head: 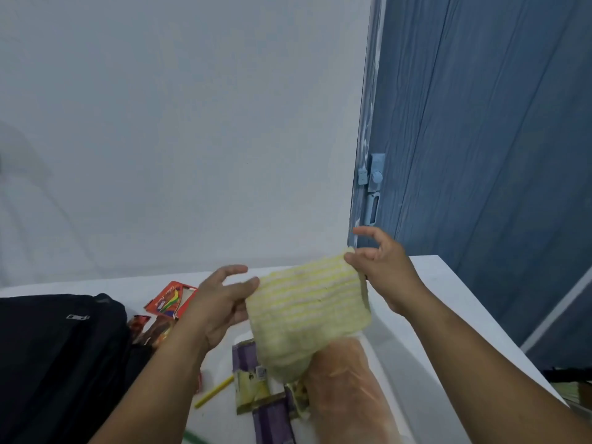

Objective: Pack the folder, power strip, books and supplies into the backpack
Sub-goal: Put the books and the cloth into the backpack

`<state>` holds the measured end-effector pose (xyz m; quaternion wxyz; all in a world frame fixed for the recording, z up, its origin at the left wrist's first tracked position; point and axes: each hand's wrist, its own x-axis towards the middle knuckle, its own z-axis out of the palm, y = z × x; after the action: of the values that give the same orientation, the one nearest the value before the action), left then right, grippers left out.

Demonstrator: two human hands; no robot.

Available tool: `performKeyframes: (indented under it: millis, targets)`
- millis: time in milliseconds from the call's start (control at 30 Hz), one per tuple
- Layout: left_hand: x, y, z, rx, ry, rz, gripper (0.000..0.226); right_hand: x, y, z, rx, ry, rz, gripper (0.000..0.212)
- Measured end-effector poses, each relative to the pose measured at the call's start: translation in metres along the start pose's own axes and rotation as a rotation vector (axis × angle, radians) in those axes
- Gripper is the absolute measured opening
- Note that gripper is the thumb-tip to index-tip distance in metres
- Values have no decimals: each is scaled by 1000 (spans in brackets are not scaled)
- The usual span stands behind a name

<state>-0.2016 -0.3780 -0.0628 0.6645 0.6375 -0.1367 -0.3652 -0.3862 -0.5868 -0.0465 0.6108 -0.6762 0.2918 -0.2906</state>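
Note:
I hold a yellow-and-white striped cloth (307, 302) up over the white table (432, 283). My left hand (221, 302) pinches its left edge and my right hand (381, 267) pinches its top right corner. The black backpack (54, 357) lies at the left of the table. Between the backpack and the cloth lie a red crayon box (171, 298), dark snack packets (150, 328) and a yellow pencil (214, 391). Purple-and-yellow packets (253, 379) and a clear plastic bag with something brown in it (352, 392) lie under the cloth.
A white wall stands behind the table. A blue door (480, 155) with a latch (373, 184) is at the right, close to the table's far right corner. A dark object (573, 376) shows at the right edge beyond the table.

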Motion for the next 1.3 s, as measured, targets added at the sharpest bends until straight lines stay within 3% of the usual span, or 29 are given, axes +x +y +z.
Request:
performKeyframes:
  millis: [100,233,300,400,600,767,833,900,967,1067,1167,1300]
  targets:
    - [2,7,1,164,51,202,14,5,6,-1,-298,55,-64,28]
    - [7,13,0,428,0,267,45,8,10,3,-225,6,-145,27]
    - [13,14,0,607,67,331,48,7,12,2,-247,-6,-167,33]
    - [15,19,3,812,184,496,31,8,11,0,-372,34,-223,26]
    - [16,38,8,806,232,638,6,19,-12,-5,-530,100,-327,14]
    - [16,46,11,335,-39,356,22,21,-19,-2,-223,30,-154,25]
    - [18,39,16,216,-41,225,28,19,-12,6,-63,20,-97,26]
    - [19,24,20,242,-11,145,34,13,0,13,-10,9,-8,26]
    - [21,12,20,195,11,87,33,6,10,15,54,-86,128,20]
    - [19,3,9,-108,-136,-93,37,0,22,11,222,-266,267,30]
    - [11,-6,4,-262,-250,-192,39,-1,30,13,331,-164,333,34]
    - [12,-15,10,-151,-165,-127,27,-3,39,21,182,-56,290,24]
